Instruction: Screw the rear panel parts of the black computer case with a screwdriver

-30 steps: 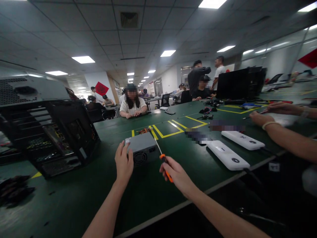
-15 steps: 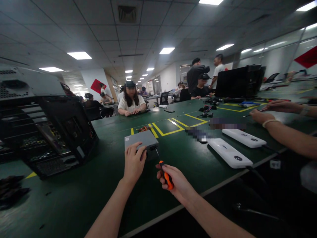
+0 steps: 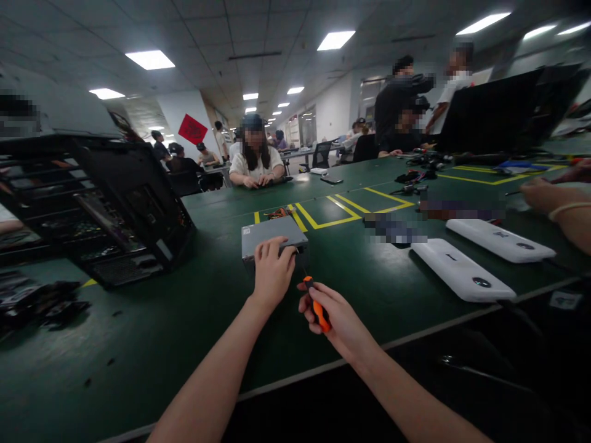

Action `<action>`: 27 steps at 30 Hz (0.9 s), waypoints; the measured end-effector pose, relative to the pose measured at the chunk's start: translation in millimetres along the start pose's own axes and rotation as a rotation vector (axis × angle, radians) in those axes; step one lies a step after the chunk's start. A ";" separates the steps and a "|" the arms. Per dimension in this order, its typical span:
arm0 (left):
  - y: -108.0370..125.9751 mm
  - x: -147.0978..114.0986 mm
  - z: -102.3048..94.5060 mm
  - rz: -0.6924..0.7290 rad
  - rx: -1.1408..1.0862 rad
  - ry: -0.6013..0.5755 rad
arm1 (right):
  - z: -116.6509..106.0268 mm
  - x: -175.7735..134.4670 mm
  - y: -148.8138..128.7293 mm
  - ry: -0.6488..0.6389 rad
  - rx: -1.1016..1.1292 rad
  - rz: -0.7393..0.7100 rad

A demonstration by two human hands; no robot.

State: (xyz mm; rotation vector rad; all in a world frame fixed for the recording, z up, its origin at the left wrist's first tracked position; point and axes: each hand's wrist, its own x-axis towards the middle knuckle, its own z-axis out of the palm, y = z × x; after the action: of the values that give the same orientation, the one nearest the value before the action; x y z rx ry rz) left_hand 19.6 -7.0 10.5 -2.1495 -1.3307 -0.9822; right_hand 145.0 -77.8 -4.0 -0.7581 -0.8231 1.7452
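Note:
A grey metal power supply [image 3: 272,229] lies on the green table in front of me, its bundle of coloured cables [image 3: 279,213] behind it. My left hand [image 3: 276,266] is bent over its near side, fingers on the top and thumb and forefinger close together by the near right corner. In my right hand [image 3: 330,311] is an orange and black screwdriver [image 3: 319,311]. Its thin shaft points up and away toward that same corner. Whether the tip touches the power supply is too dim to make out.
An opened black computer case [image 3: 138,209] stands at the left, with a dark tangle of parts [image 3: 41,304] before it. Two white handheld devices [image 3: 464,271] with cables lie at the right. Another person's hand [image 3: 545,194] is at the far right. A person [image 3: 253,163] sits opposite.
The view has turned, moving the power supply in the picture. My left hand has slid right along it, its fingers now nearer the right corner. The screwdriver stays in my right hand.

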 end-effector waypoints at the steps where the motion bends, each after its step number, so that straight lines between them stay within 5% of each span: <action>1: 0.1 -0.5 -0.4 0.013 0.014 -0.009 | -0.3 -1.0 -0.2 -0.010 -0.010 0.001; 12: -10.3 -11.3 -8.2 -0.076 -0.019 0.039 | -8.7 -16.9 -2.1 -0.044 0.009 0.003; 16: -15.8 -13.6 -17.3 -0.141 -0.050 0.067 | -18.9 -18.1 -8.6 -0.109 -0.259 0.049; 18: -17.4 -14.3 -21.1 -0.170 -0.090 -0.025 | -27.7 -18.3 -15.3 -0.117 -0.510 0.008; 23: -18.7 -17.9 -21.1 -0.178 -0.042 -0.465 | -39.3 -14.1 -47.7 -0.037 -0.881 -0.333; 27: -21.0 -21.5 -14.9 -0.162 0.005 -0.542 | -29.2 4.9 -76.3 -0.015 -0.904 -0.539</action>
State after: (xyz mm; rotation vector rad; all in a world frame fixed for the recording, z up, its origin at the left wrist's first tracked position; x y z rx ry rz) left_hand -10.5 -20.3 3.9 -2.4346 -1.7661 -0.4522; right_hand 207.1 -49.1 41.1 -0.9693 -1.6842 0.8517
